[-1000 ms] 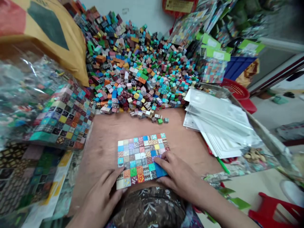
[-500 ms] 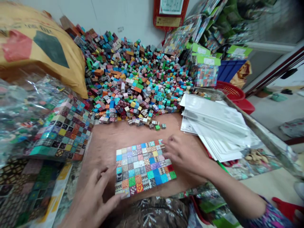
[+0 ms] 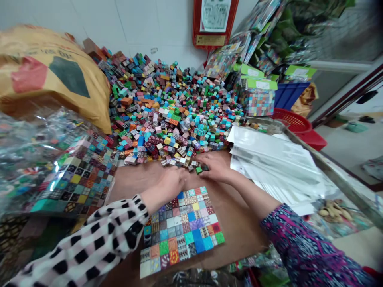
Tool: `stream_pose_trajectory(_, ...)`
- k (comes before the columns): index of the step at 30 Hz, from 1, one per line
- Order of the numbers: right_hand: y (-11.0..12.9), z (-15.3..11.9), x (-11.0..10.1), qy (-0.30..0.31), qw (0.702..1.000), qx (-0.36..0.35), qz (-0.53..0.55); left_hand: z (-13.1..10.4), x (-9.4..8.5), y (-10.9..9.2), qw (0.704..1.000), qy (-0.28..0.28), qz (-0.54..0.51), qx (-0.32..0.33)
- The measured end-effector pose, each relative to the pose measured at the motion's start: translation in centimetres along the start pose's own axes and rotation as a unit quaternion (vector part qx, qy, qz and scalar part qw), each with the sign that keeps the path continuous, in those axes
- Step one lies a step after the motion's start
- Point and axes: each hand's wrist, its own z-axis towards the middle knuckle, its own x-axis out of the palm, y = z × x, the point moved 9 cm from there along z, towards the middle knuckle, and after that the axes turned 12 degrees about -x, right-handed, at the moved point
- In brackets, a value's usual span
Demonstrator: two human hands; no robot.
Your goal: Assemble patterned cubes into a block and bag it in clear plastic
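A rectangular mosaic of colourful patterned cubes (image 3: pixel 191 223) lies on the brown board (image 3: pixel 236 223). Beyond its far edge, my left hand (image 3: pixel 170 181) reaches to the front of the loose cubes, its fingers curled together; what they hold, if anything, is hidden. My right hand (image 3: pixel 216 166) comes in from the right, thumb and fingers apart around a small dark cube at the pile's edge. A green cube (image 3: pixel 199 170) sits between the two hands. My left forearm covers the mosaic's upper left part.
A large heap of loose cubes (image 3: pixel 167 115) rises against the wall. At the left are a yellow sack (image 3: pixel 60 75) and plastic-wrapped cube blocks (image 3: pixel 74 179). White sheets (image 3: pixel 272 159) are stacked at the right, near a red basket (image 3: pixel 293 120) and bagged cubes (image 3: pixel 259 97).
Both hands have left the sides of the mosaic and moved forward to the front of the cube heap. The mosaic's left end now reaches lower in view.
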Motion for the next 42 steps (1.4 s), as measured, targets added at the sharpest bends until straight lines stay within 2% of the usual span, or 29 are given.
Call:
stream_pose_trajectory(4,-0.4,0.0,0.6,-0.003,1.000,0.022,-0.012,2.6,1.4,-0.2,0.999,0.007,0.014,-0.042)
stream_pose_trajectory(8,-0.2,0.0,0.5,-0.001,0.999,0.032,-0.031,3.4,2.2,-0.2,0.997,0.009,0.024,-0.067)
stream_pose_trajectory(13,0.0,-0.2,0.4,0.004,0.998,0.040,-0.052,3.6,2.3,-0.6,0.998,0.016,0.025,-0.061)
stream_pose_trajectory(23,-0.2,-1.3,0.8,0.027,0.997,0.046,-0.048,3.6,2.6,-1.7,0.999,0.046,0.007,0.005)
stream_pose_trajectory(27,-0.5,-1.4,1.0,0.029,0.998,0.046,-0.038,3.7,1.9,-1.6,1.000,0.030,-0.001,-0.009)
stream_pose_trajectory(30,-0.4,-1.3,0.7,0.041,0.998,0.038,-0.035,3.9,1.7,-1.5,0.999,0.026,-0.007,-0.019)
stream_pose_trajectory(35,0.2,-0.8,0.9,0.100,0.995,0.020,-0.022,4.2,2.2,-2.0,0.999,0.037,-0.012,-0.005)
stream_pose_trajectory(42,0.7,-0.3,0.6,0.102,0.993,-0.028,-0.043,3.6,2.7,-1.9,0.998,0.048,-0.031,0.014)
